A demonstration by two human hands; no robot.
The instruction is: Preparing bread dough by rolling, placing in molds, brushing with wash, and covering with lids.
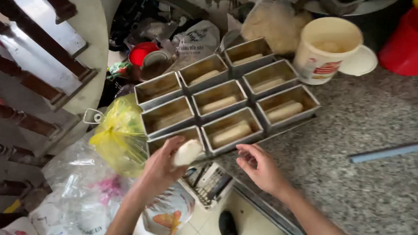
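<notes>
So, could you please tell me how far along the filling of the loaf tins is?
Eight of the nine loaf tins appear to hold a dough log already. The left hand holds one more dough piece over the near-left tin, which looks unfilled. The right hand is empty.

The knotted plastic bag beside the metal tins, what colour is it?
Yellow, seen in the head view: knotted plastic bag.

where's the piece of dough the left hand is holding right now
In the head view the dough piece sits in the left hand, low and left of centre, over the nearest-left metal loaf tin, beside the yellow plastic bag.
</notes>
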